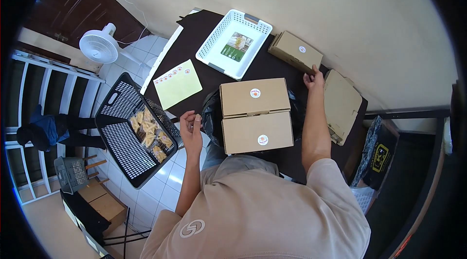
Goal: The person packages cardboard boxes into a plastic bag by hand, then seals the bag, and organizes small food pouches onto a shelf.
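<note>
Two closed cardboard boxes, a rear one and a front one, each with a round sticker, lie side by side over a black plastic bag. My right hand touches the near corner of a stickered box by the wall; whether the fingers grip it is hard to tell. To the left of the two boxes, my left hand is raised with its fingers curled; anything between them is too small to make out. A yellow sticker sheet lies beyond it.
A white basket holds a printed card. Flattened cardboard lies at the right. A black crate with packed snacks stands left, beyond it a fan and another person. The dark table meets the wall.
</note>
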`<state>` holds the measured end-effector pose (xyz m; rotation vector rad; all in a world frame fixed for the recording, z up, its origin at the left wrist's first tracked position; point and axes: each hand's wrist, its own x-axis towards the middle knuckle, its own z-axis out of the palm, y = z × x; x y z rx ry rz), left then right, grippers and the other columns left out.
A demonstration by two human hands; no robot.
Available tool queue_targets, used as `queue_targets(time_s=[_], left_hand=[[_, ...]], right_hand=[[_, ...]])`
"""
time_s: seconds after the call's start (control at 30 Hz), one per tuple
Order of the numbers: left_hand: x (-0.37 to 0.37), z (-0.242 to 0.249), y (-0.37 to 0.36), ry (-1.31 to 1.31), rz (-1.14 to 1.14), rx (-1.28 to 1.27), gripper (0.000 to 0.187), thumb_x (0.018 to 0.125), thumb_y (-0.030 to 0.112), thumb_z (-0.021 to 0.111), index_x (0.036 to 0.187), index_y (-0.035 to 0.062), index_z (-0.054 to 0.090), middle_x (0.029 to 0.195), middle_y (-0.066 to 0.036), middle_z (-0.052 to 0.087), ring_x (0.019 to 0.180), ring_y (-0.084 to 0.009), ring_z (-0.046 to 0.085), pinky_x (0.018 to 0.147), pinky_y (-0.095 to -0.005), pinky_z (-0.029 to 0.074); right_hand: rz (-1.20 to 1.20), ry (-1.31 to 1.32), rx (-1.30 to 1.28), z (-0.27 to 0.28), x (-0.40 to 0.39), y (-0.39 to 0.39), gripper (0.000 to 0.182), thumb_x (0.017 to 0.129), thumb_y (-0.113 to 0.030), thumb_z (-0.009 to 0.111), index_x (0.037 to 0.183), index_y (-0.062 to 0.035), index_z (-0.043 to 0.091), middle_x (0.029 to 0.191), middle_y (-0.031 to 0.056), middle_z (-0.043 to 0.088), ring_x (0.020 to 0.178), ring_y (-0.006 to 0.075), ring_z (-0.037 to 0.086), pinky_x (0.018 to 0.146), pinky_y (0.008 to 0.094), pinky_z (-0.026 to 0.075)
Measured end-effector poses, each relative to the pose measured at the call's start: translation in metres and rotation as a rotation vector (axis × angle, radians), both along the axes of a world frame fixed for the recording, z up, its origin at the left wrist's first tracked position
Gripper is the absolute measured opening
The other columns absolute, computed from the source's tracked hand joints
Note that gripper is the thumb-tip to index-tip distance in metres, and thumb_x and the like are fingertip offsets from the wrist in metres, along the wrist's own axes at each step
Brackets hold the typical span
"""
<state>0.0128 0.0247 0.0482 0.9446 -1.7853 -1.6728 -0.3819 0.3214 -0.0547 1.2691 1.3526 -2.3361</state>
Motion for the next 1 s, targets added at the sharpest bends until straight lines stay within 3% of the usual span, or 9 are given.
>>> queue_targets(time_s=[0.13,0.23,0.4,0.57,0.67,0.7,0.8,0.87,1.0], left_hand=[[0.0,0.004,-0.002,0.014,0.008,0.004,0.025,0.096,0.008,0.056,0.118,0.0,0.05,0.097,-0.006,0.062,0.091,-0.0115,0.06,0.073,-0.0231,0.049],[0.0,0.002,-0.005,0.023,0.001,0.006,0.025,0.096,0.01,0.056,0.118,0.0002,0.05,0.097,-0.006,0.062,0.091,-0.0122,0.06,0.073,-0.0236,0.05],[-0.013,0.035,-0.014,0.082,0.015,0.127,0.029,0.096,0.016,0.057,0.12,0.0014,0.049,0.101,-0.008,0.061,0.094,-0.014,0.06,0.074,-0.0254,0.051],[-0.052,0.115,0.008,0.358,-0.366,0.269,0.061,0.097,0.03,0.054,0.144,0.0054,0.025,0.12,-0.02,0.053,0.11,-0.027,0.058,0.087,-0.0377,0.053],[-0.07,0.134,0.026,0.417,-0.479,0.184,0.082,0.088,0.026,0.065,0.149,0.0066,0.014,0.124,-0.017,0.052,0.114,-0.0262,0.055,0.094,-0.0371,0.048],[-0.073,0.13,0.021,0.393,-0.461,-0.137,0.087,0.08,0.007,0.071,0.147,0.0076,0.016,0.13,-0.019,0.046,0.115,-0.0262,0.054,0.093,-0.0353,0.049],[-0.073,0.143,0.023,0.322,-0.361,0.076,0.083,0.08,0.006,0.071,0.145,0.0057,0.021,0.129,-0.018,0.046,0.113,-0.0257,0.056,0.092,-0.0353,0.049],[-0.067,0.141,0.023,0.332,-0.358,0.088,0.08,0.081,0.006,0.071,0.144,0.0051,0.022,0.128,-0.018,0.047,0.112,-0.0251,0.057,0.092,-0.0353,0.049],[-0.055,0.141,0.027,0.343,-0.384,0.125,0.077,0.082,0.004,0.069,0.144,0.005,0.023,0.123,-0.016,0.05,0.108,-0.0238,0.059,0.092,-0.0352,0.049]], right_hand=[[0.055,0.058,0.0,0.016,0.009,0.012,0.046,0.082,-0.019,0.074,0.117,-0.0009,0.049,0.108,0.0154,0.053,0.099,0.0281,0.057,0.082,0.0405,0.055],[0.12,0.332,-0.032,0.033,0.019,0.026,0.03,0.084,-0.015,0.071,0.103,0.0004,0.054,0.098,0.0139,0.06,0.088,0.0252,0.062,0.079,0.036,0.056],[0.19,0.613,-0.081,0.129,0.083,0.021,0.024,0.086,-0.013,0.069,0.099,-0.0023,0.052,0.099,0.0122,0.062,0.087,0.0246,0.064,0.083,0.0396,0.057],[0.399,0.748,-0.112,0.205,0.172,-0.027,0.018,0.089,-0.012,0.065,0.096,-0.0058,0.051,0.095,0.0081,0.064,0.091,0.0204,0.065,0.087,0.0391,0.054],[0.55,0.767,-0.195,0.21,0.205,-0.046,0.023,0.088,-0.01,0.066,0.101,-0.0038,0.048,0.096,0.0096,0.062,0.088,0.0177,0.063,0.082,0.0343,0.054],[0.587,0.77,-0.189,0.21,0.212,-0.05,0.023,0.088,-0.01,0.066,0.101,-0.0039,0.048,0.096,0.0089,0.062,0.087,0.0163,0.063,0.082,0.0326,0.053],[0.648,0.721,-0.13,0.215,0.222,-0.053,0.029,0.086,-0.008,0.067,0.107,-0.0026,0.047,0.1,0.0092,0.061,0.092,0.0149,0.061,0.084,0.0309,0.051],[0.714,0.858,0.325,0.238,0.229,-0.061,0.043,0.084,-0.007,0.07,0.119,-0.0016,0.046,0.112,0.0131,0.057,0.1,0.0163,0.059,0.087,0.0323,0.05],[0.721,0.892,0.447,0.26,0.228,-0.074,0.063,0.079,-0.007,0.074,0.132,-0.0022,0.041,0.123,0.016,0.052,0.109,0.0208,0.057,0.091,0.0341,0.049]])
